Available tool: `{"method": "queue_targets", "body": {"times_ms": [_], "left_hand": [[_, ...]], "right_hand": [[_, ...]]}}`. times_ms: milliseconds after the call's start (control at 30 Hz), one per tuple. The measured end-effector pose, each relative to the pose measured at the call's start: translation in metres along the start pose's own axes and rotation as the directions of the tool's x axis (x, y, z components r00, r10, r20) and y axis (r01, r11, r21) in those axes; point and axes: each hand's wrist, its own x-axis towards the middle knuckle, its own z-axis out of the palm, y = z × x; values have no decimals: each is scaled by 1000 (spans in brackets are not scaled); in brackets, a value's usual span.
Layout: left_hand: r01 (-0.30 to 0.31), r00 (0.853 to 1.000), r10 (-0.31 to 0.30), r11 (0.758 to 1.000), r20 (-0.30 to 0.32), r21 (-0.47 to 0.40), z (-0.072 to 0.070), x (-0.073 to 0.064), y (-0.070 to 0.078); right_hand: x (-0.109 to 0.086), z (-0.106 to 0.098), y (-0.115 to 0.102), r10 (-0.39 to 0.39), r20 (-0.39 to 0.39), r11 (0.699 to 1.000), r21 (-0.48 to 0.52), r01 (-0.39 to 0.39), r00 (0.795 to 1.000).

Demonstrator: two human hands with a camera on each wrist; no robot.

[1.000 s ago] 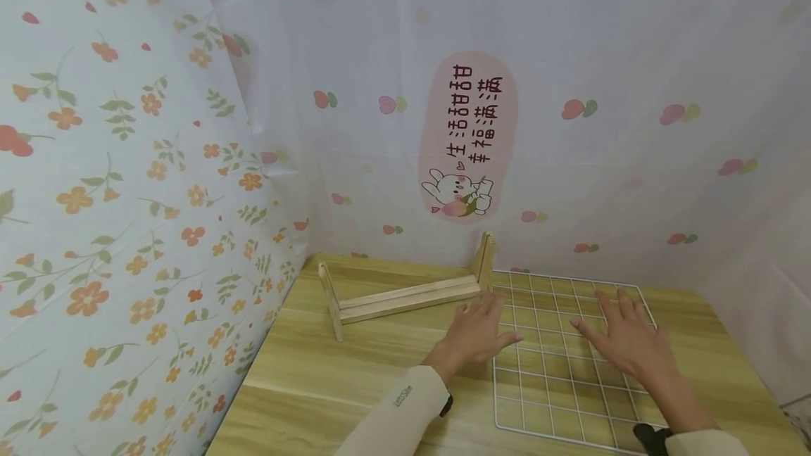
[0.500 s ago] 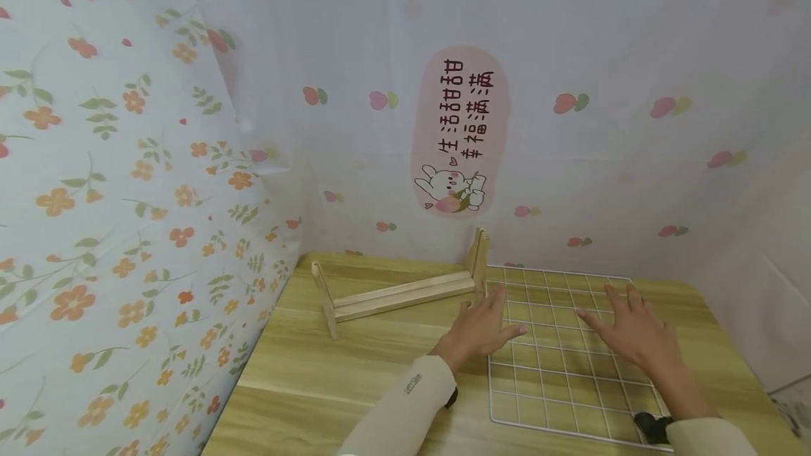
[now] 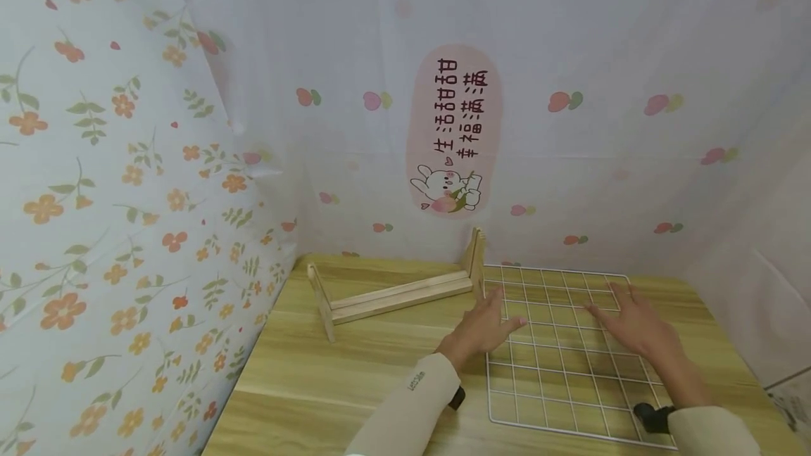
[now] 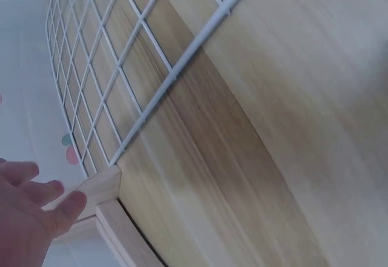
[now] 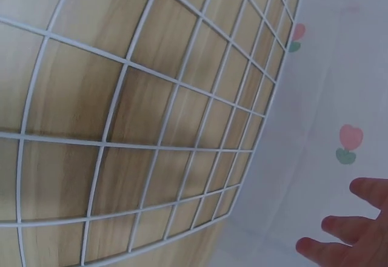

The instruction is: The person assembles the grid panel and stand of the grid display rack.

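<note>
A white wire grid panel [image 3: 550, 361] lies at the right of the wooden table. Over its left edge is my left hand [image 3: 481, 326], fingers extended and thumb spread toward the grid; nothing is in its grasp. My right hand [image 3: 640, 326] hovers over the grid's right side with its fingers spread, also holding nothing. In the right wrist view its fingertips [image 5: 341, 226] stand apart from the wires. A light wooden rack [image 3: 402, 298] with two upright ends stands left of the grid, its right end close beyond my left fingertips.
The table [image 3: 298, 393] has pale wood grain. A curtain printed with fruit [image 3: 564, 100] hangs along the back edge, and a floral sheet [image 3: 127, 231] closes off the left side. Both wrists carry dark straps [image 3: 652, 417].
The view has shifted slightly, so table, rack and grid sit a little further left. My hands keep nearly the same pose, the right one turning slightly more sideways.
</note>
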Motion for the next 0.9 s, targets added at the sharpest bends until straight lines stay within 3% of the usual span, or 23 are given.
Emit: {"method": "queue_targets", "body": {"times_ms": [167,433,533,667,900], "left_hand": [[43,999,-41,978,18,-202,-1,0,3],[127,992,-122,952,34,-278,3,3,-3],[167,986,-162,925,43,-341,5,5,-4],[209,978,-200,875,68,-436,5,6,-3],[263,965,-215,820,151,-508,5,7,-5]], "right_hand": [[2,-5,4,-1,15,997,77,0,1000],[5,-13,13,60,101,983,168,-76,993],[6,-16,17,82,132,969,220,-109,988],[7,-18,22,111,187,925,341,-171,976],[9,-20,28,155,322,793,523,-312,934]]}}
